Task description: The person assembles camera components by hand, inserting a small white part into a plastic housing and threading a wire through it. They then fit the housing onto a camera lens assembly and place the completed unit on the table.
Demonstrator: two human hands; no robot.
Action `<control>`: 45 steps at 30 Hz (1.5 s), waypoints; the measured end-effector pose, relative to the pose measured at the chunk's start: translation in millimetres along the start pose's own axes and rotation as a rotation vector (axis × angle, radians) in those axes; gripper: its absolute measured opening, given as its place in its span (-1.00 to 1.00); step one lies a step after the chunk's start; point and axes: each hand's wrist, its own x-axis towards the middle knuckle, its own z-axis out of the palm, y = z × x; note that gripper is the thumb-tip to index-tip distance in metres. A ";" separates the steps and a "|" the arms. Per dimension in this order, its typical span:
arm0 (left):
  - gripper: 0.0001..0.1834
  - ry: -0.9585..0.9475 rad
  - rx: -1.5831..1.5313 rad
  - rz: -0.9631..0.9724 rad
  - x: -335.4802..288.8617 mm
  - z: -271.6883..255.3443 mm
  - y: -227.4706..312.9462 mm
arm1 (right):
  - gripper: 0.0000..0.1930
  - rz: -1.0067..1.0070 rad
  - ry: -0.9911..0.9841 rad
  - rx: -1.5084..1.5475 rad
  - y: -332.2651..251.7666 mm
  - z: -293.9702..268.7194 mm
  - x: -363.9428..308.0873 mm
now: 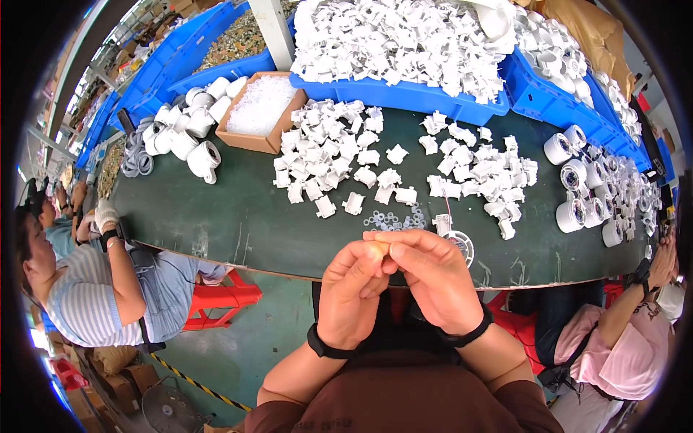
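Observation:
Just over the table's near edge, my left hand (350,292) and my right hand (442,285) meet with thumbs and forefingers pinched together. Whatever sits between the fingertips is too small or covered to name. Right behind my right hand lies a white ring-shaped part (463,244), partly hidden by the fingers, beside a small white clip-like piece (442,221) with a thin red wire. Beyond my fingertips is a scatter of small grey rings (397,219). Two heaps of white moulded plastic pieces, a left heap (314,155) and a right heap (485,173), lie farther back.
A blue bin (404,97) piled with white pieces stands at the back. A cardboard box (249,137) of translucent bits and white rounded housings (191,137) are to its left. White cylindrical parts (574,209) stand at right. Co-workers sit at left (108,281) and right (613,332).

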 end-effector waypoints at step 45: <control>-0.69 -0.217 -0.272 -0.230 4.8 -20.8 -7.0 | -0.75 -0.282 0.019 -0.439 7.1 2.6 -3.5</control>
